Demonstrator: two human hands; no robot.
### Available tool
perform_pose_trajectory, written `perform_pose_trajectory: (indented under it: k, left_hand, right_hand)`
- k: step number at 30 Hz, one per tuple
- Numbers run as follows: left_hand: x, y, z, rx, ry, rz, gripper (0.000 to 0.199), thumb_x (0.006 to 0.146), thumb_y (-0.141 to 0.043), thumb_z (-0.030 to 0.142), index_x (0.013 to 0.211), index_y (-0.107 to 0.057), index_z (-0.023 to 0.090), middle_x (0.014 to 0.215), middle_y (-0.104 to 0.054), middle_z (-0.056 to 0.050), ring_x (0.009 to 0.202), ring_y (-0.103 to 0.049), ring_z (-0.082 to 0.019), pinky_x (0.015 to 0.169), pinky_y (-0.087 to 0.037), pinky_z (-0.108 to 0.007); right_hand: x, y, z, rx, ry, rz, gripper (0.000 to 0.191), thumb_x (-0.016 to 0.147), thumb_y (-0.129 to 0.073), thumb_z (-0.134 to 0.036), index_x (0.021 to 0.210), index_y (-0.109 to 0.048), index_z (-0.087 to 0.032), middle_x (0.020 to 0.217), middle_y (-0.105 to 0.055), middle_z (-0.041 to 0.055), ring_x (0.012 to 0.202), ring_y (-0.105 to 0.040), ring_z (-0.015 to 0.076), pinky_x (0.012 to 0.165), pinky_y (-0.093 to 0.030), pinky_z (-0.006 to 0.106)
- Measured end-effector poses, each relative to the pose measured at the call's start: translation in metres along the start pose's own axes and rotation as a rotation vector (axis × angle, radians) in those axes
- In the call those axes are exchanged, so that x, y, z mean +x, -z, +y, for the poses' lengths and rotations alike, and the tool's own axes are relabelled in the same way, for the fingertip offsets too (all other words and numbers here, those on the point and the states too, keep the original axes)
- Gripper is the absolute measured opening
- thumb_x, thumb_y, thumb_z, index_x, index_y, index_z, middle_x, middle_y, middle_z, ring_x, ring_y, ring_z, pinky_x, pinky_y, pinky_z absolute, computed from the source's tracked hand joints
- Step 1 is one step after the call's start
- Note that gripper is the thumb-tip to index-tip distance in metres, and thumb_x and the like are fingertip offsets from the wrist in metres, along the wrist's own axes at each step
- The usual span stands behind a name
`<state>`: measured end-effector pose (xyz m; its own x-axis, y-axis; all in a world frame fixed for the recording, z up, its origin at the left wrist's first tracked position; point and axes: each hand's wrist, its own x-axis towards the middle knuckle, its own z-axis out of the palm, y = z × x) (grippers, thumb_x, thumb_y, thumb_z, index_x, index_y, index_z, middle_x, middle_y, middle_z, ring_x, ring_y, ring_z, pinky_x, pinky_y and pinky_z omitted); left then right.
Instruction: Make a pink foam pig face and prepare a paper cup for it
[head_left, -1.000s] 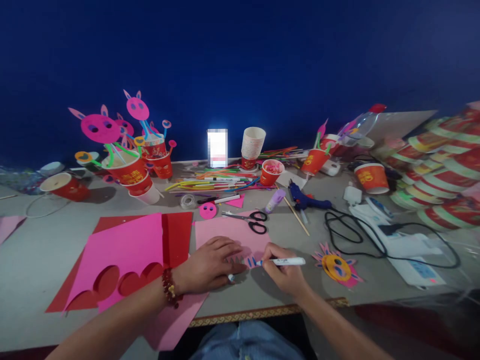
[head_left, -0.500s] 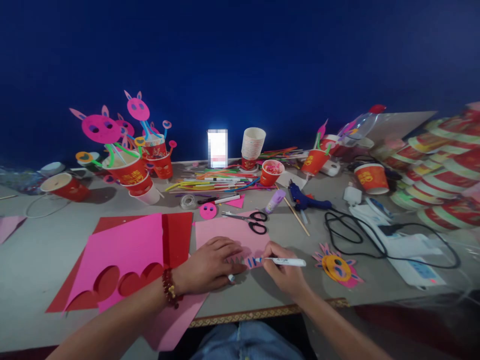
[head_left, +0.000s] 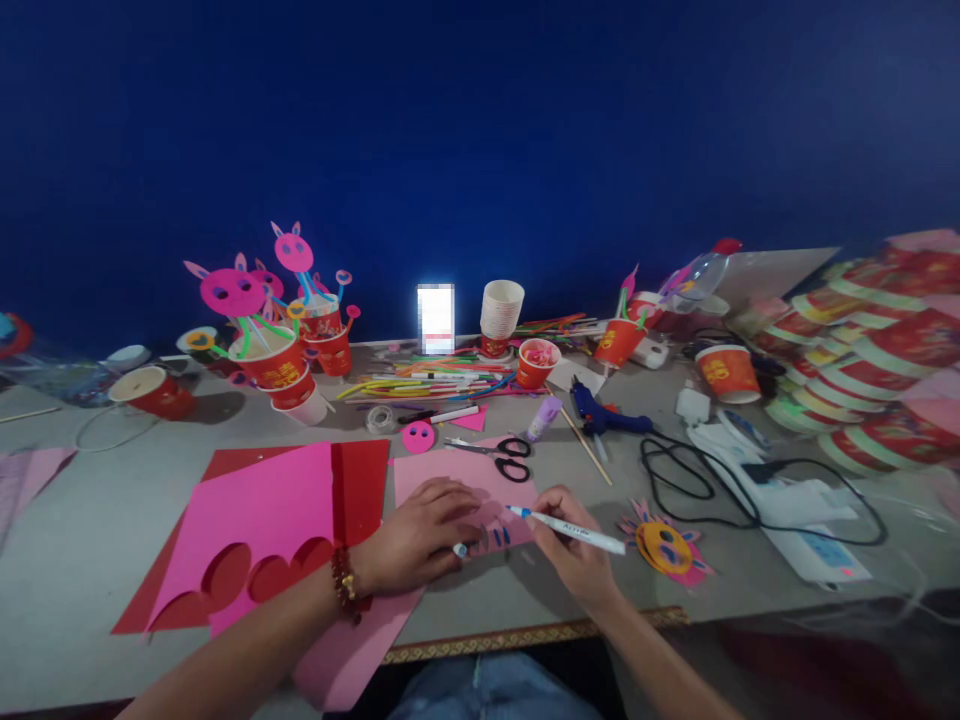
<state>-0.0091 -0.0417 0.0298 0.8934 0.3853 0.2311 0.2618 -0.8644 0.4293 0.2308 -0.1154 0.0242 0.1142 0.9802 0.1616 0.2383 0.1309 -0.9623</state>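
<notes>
In my right hand [head_left: 571, 550] is a white acrylic marker [head_left: 581, 532], its blue tip pointing left over a light pink sheet of paper [head_left: 427, 472]. A few short blue strokes [head_left: 501, 537] mark the lower part of that sheet. My left hand [head_left: 420, 535] rests on the paper's left side, fingers stretched forward, with a white and blue marker cap [head_left: 460, 549] tucked by the thumb. Black-handled scissors [head_left: 512, 458] lie across the sheet's upper right. A pink disc with eyes [head_left: 418, 436] is just beyond it.
Bright pink paper with round cutouts [head_left: 262, 500] lies on red paper [head_left: 361, 490] at left. A blue glue gun [head_left: 604, 415], a black cable [head_left: 675, 480] and a power strip [head_left: 814, 555] are at right. Paper cups [head_left: 274, 365] with pink figures and pipe cleaners [head_left: 420, 385] stand behind.
The marker tip has lifted off the strokes and shifted up and slightly away. My left hand keeps its place on the paper. The whole view has tilted a little.
</notes>
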Motion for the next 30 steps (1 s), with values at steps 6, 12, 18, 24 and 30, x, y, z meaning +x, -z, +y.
perform_pose_trajectory:
  k: [6, 12, 18, 24, 30]
  left_hand:
    - [0.007, 0.013, 0.010, -0.029, 0.085, 0.056, 0.012, 0.092, -0.049, 0.021, 0.093, -0.061, 0.019, 0.101, -0.067, -0.007, 0.114, -0.055, -0.022, 0.106, -0.039, -0.041]
    - [0.011, 0.025, 0.019, 0.080, 0.118, -0.022, 0.010, 0.091, -0.049, 0.020, 0.085, -0.057, 0.018, 0.093, -0.065, -0.007, 0.096, -0.058, -0.021, 0.092, -0.045, -0.038]
    - [0.012, 0.026, 0.033, 0.121, 0.124, -0.087, 0.007, 0.090, -0.051, 0.018, 0.086, -0.057, 0.018, 0.085, -0.065, -0.005, 0.085, -0.059, -0.021, 0.083, -0.046, -0.035]
    - [0.010, 0.025, 0.046, 0.109, 0.155, -0.155, 0.008, 0.092, -0.051, 0.022, 0.094, -0.058, 0.019, 0.087, -0.068, -0.003, 0.079, -0.064, -0.019, 0.067, -0.045, -0.028]
    - [0.013, 0.035, 0.054, 0.085, 0.187, -0.147, 0.023, 0.099, -0.044, 0.035, 0.092, -0.060, 0.019, 0.084, -0.071, -0.004, 0.075, -0.067, -0.018, 0.063, -0.042, -0.026]
  right_hand:
    - [-0.005, -0.006, -0.031, 0.059, 0.060, -0.223, 0.012, 0.088, -0.053, -0.028, 0.079, -0.058, -0.021, 0.068, -0.057, 0.0004, 0.057, -0.050, 0.0144, 0.051, -0.038, 0.025]
    - [-0.002, -0.021, -0.043, 0.005, 0.080, -0.229, 0.019, 0.092, -0.051, -0.028, 0.075, -0.057, -0.020, 0.065, -0.055, -0.0008, 0.054, -0.047, 0.0130, 0.049, -0.034, 0.024]
    - [-0.005, -0.034, -0.040, -0.027, 0.119, -0.267, 0.019, 0.093, -0.050, -0.029, 0.078, -0.056, -0.021, 0.067, -0.055, -0.0007, 0.058, -0.049, 0.0139, 0.054, -0.036, 0.025]
    - [-0.007, -0.028, -0.040, 0.073, 0.094, -0.360, 0.022, 0.091, -0.054, -0.042, 0.092, -0.059, -0.021, 0.071, -0.054, -0.0007, 0.062, -0.049, 0.0148, 0.055, -0.037, 0.025]
    - [0.002, -0.014, -0.055, 0.170, 0.012, -0.223, 0.032, 0.095, -0.047, -0.049, 0.093, -0.060, -0.020, 0.068, -0.050, -0.0017, 0.060, -0.047, 0.0140, 0.054, -0.037, 0.024]
